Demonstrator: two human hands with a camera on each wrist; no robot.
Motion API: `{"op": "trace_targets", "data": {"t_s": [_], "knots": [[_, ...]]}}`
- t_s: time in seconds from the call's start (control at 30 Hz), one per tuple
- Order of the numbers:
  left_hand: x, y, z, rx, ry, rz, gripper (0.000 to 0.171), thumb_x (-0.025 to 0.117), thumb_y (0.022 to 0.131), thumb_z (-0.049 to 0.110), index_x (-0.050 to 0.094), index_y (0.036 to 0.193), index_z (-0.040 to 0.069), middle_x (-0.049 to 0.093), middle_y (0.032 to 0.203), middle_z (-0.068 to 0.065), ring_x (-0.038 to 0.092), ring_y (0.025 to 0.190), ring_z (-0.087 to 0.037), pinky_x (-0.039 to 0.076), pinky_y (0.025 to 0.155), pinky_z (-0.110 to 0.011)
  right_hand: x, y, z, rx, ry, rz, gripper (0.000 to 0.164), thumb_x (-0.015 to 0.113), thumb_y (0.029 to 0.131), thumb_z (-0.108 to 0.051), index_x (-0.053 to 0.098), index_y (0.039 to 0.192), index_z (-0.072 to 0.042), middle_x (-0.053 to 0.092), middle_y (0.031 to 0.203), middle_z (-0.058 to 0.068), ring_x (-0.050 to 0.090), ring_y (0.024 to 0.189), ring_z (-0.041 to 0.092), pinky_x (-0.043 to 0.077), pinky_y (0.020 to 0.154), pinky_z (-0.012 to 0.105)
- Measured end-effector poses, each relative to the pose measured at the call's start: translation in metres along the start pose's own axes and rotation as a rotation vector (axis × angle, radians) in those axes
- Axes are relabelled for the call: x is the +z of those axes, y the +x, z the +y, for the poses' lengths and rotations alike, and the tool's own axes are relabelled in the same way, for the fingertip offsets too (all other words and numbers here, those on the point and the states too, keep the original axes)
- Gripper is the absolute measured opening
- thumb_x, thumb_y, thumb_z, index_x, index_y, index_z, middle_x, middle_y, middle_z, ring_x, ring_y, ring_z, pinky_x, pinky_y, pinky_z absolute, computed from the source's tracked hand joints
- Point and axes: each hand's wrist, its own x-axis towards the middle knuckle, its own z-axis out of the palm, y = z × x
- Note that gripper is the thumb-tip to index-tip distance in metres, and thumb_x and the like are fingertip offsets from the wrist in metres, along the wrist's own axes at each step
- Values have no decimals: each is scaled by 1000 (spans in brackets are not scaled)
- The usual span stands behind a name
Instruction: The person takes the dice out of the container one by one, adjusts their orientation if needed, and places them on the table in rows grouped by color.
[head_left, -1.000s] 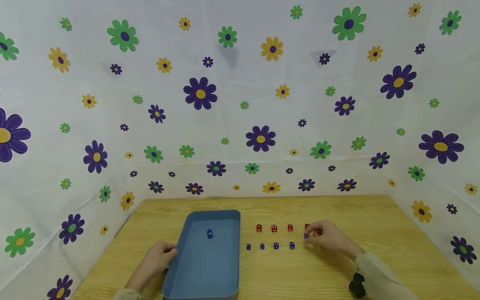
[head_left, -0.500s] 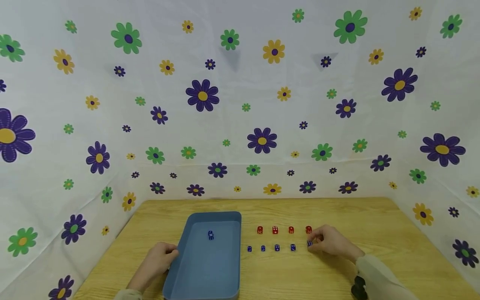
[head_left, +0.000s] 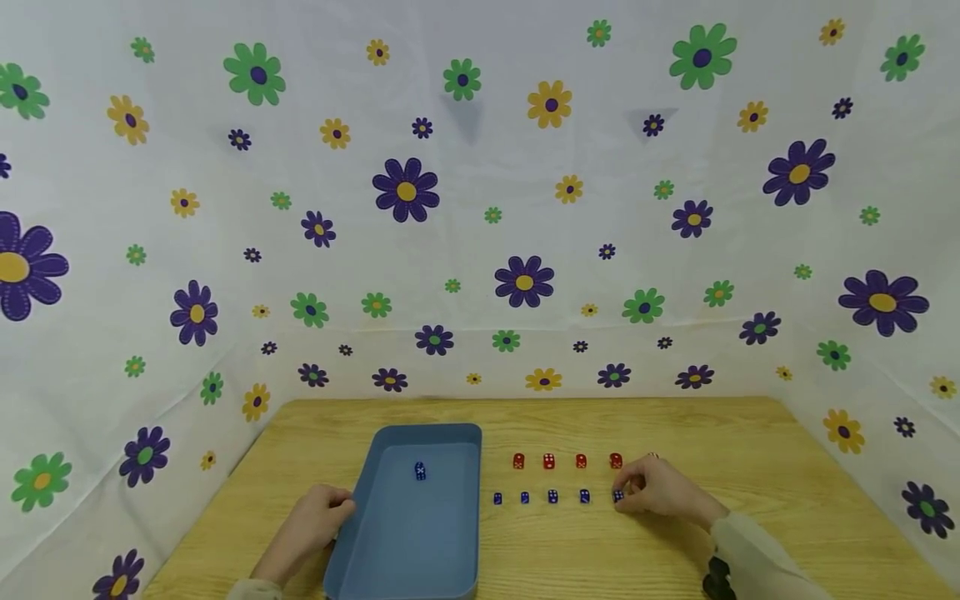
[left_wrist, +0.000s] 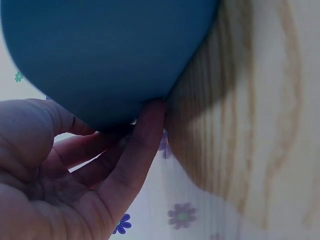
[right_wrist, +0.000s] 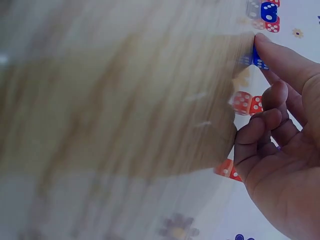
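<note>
My right hand (head_left: 663, 488) pinches a blue die (head_left: 618, 495) between thumb and finger at the right end of a row of blue dice (head_left: 552, 497). In the right wrist view this blue die (right_wrist: 259, 59) is down at the wooden surface, partly covered by the thumb. Behind it runs a row of red dice (head_left: 581, 461), the rightmost mostly hidden by the hand. My left hand (head_left: 310, 527) grips the left wall of a blue-grey tray (head_left: 478, 517), thumb at the rim and fingers outside, as the left wrist view shows. Inside the tray lies another blue die or two touching (head_left: 420, 472).
Everything stands on a wood-grained table (head_left: 570, 567). A white flower-printed cloth (head_left: 465, 250) closes off the back and both sides. A dark object (head_left: 717, 577) is at the right wrist, by the sleeve.
My right hand has brought the blue die nearer to me, from beside the red row down into line with the other blue dice. The left hand stays on the tray.
</note>
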Motion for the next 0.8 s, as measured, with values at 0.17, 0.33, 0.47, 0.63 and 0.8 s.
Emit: {"op": "trace_targets", "data": {"t_s": [0.17,0.33,0.47,0.63,0.8], "knots": [[-1,-1,2,38,30,25,23,51,94,10,70,85,0,51,63,-2,48,57,-15,41,51,-27,0,1,-1,-8,5,-8,16,81,79,-16,74,92,-10,53,68,-3,45,61,9,34,51,19],[-1,-4,5,37,39,18,24,51,95,11,65,77,4,47,59,-1,47,54,-14,39,49,-27,0,0,-4,-15,18,-22,17,81,79,-15,74,93,-8,53,68,-3,45,61,9,34,51,19],[-1,-3,4,47,39,33,22,52,94,10,70,84,1,49,60,-2,48,55,-15,40,50,-27,-1,0,-5,-13,26,-20,17,81,79,-15,74,93,-8,53,68,-3,45,61,9,34,51,19],[-1,-2,2,50,39,33,27,52,94,9,72,106,-4,56,68,-5,51,60,-16,44,54,-28,-1,1,-5,-2,7,-6,16,81,79,-15,74,93,-9,53,69,-3,45,61,10,34,51,19],[-1,-3,2,40,44,27,22,52,95,10,72,92,-1,55,66,-4,50,60,-16,42,53,-28,0,1,-5,23,2,-6,15,81,79,-15,74,91,-10,53,68,-3,45,62,11,33,51,19]]}}
